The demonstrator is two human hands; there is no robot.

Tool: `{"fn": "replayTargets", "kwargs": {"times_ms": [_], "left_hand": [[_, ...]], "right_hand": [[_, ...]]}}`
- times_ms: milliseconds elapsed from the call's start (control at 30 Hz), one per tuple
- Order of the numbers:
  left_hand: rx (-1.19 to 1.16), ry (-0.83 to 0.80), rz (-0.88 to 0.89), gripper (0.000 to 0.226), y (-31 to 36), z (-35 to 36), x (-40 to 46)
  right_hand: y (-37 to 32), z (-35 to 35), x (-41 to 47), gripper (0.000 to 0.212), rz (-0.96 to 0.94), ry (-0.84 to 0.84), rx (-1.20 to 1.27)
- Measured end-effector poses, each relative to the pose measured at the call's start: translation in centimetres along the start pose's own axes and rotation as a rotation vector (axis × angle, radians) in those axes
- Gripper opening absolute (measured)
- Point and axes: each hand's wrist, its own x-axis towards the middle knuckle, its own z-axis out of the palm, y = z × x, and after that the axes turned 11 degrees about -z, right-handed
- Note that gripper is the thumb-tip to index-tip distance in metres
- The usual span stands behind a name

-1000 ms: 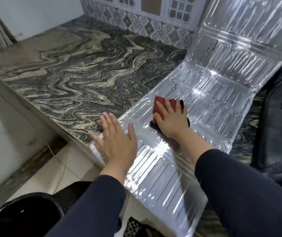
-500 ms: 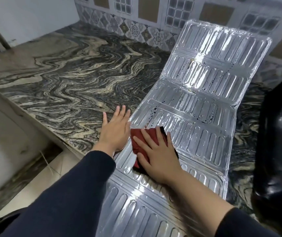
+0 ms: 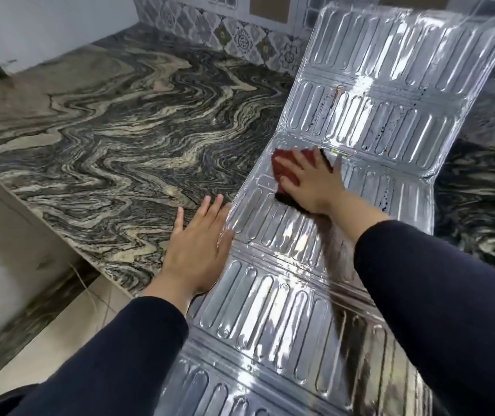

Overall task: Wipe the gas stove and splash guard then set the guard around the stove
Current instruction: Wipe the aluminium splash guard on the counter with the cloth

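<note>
Now the right hand (image 3: 311, 183) presses a red cloth (image 3: 285, 166) flat-fingered onto the guard (image 3: 369, 115); the left hand (image 3: 196, 247), fingers straight, rests on the guard's edge and the counter (image 3: 105, 139).

Plain dark navy long sleeves: left sleeve (image 3: 114, 355), right sleeve (image 3: 438, 283), cuffs at wrists. Bare left hand (image 3: 198, 250), right hand (image 3: 312, 184); short nails, right slightly blurred.

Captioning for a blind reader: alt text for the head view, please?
A person's right hand presses a red cloth on a silver splash guard spread over a marbled countertop; the left hand rests flat at its edge.
</note>
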Motion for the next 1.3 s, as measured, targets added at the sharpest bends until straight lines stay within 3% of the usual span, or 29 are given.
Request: {"fn": "replayTargets", "kwargs": {"times_ms": [133, 333, 433, 633, 767, 900, 1133, 1300], "left_hand": [[0.029, 0.004, -0.007, 0.060, 0.0, 0.2, 0.2], [0.047, 0.012, -0.004, 0.063, 0.2, 0.1, 0.3], [0.058, -0.005, 0.002, 0.059, 0.2, 0.0, 0.3], [0.060, -0.055, 0.028, 0.058, 0.0, -0.5, 0.3], [0.290, 0.028, -0.038, 0.057, -0.4, -1.8, 1.2], [0.212, 0.105, -0.084, 0.055, 1.7, -2.3, 1.3], [0.075, 0.029, -0.149, 0.061, 3.6, 0.7, 0.9], [0.053, 0.046, -0.107, 0.064, 3.3, 0.9, 0.7]], "right_hand": [[-0.2, -0.6, 1.8, 0.059, 0.149, -0.023, 0.046], [-5.9, 1.3, -4.7, 0.054, -0.121, 0.088, 0.060], [-5.4, 2.0, -9.0, 0.063, -0.195, 0.100, 0.033], [-1.0, 2.1, -14.0, 0.058, 0.048, 0.067, 0.026], [-4.5, 2.4, -13.8, 0.057, 0.076, 0.080, 0.092], [-8.6, 2.8, -12.9, 0.058, 0.116, 0.084, 0.131], [-12.5, 3.9, -16.2, 0.068, -0.006, 0.172, 0.188], [-10.5, 4.0, -18.4, 0.059, -0.175, 0.132, 0.107]]}}
